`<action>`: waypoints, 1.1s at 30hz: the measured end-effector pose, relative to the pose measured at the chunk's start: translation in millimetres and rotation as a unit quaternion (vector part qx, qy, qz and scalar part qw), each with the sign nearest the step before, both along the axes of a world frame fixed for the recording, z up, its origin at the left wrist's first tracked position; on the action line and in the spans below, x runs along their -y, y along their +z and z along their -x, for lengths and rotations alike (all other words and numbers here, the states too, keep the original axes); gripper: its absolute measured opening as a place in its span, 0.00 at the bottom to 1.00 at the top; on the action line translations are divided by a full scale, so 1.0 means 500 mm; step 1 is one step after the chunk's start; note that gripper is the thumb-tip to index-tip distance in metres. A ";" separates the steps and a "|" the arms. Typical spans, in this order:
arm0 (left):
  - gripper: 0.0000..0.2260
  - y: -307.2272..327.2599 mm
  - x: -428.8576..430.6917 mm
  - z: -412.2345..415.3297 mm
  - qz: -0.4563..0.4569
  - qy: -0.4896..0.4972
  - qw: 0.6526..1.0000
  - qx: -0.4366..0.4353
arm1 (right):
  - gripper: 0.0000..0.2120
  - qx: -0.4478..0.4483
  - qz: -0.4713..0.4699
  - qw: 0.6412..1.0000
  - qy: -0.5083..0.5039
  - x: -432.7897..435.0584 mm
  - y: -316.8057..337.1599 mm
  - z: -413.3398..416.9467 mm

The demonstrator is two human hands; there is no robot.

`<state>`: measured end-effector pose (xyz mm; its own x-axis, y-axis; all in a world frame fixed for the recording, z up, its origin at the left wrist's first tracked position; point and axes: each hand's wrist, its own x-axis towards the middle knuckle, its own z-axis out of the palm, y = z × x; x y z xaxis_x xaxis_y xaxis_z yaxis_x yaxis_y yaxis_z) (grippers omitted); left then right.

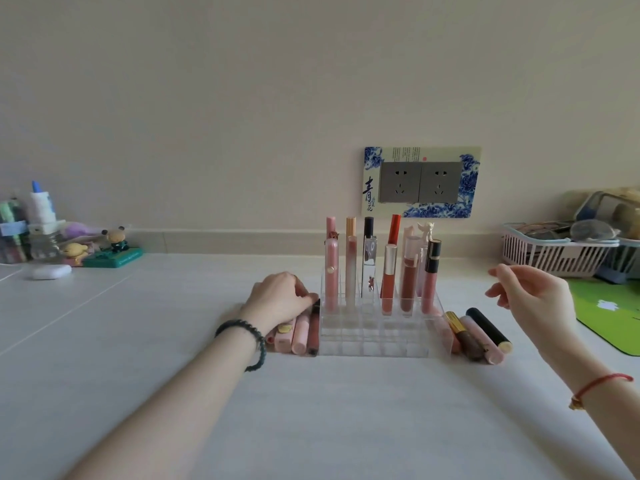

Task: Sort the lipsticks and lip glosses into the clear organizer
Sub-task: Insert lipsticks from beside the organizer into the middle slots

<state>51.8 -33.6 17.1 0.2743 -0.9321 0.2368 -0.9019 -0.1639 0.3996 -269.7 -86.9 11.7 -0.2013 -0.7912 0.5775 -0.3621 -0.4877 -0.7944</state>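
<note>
nearest me, two forearms reach out over the pale table (311, 427), with a dark bead bracelet (242, 337) on the left wrist and a red string (597, 384) on the right. my left hand (280, 299) lies on the left pile of tubes (301, 332), which rests flat against the left wall of the clear organizer (374, 342). its fingers curl down over the tubes' far ends, and i cannot tell whether they pinch one. my right hand (530, 296) hangs in the air above the right pile of tubes (478, 336), apart from it, fingers loosely spread and holding nothing. the organizer stands mid-table, with the standing tubes (388, 282) upright in its back rows. a white basket (554, 258) sits far right behind a green mat (606, 317), and small figures (110, 244) stand far left.
</note>
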 end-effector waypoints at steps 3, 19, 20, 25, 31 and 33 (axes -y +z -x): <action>0.11 0.005 0.030 0.012 -0.059 0.028 0.998 0.003 | 0.08 -0.003 0.008 1.000 0.001 0.000 0.001 0.000; 0.15 0.023 0.065 -0.003 -0.195 0.009 0.968 -0.154 | 0.08 -0.004 0.025 1.000 0.008 -0.004 0.011 -0.001; 0.13 0.023 0.065 -0.005 -0.192 0.007 0.969 -0.157 | 0.08 -0.005 0.026 1.000 0.007 -0.004 0.012 -0.002; 0.16 0.027 0.060 -0.010 -0.178 0.000 0.971 -0.163 | 0.08 -0.008 0.030 1.000 0.006 -0.007 0.014 -0.006; 0.17 0.033 0.045 -0.018 -0.151 -0.003 0.965 -0.214 | 0.09 -0.011 0.030 0.999 0.002 -0.009 0.014 -0.006; 0.14 0.043 0.036 -0.020 -0.107 -0.013 0.958 -0.264 | 0.09 -0.009 0.037 0.999 -0.001 -0.010 0.016 -0.006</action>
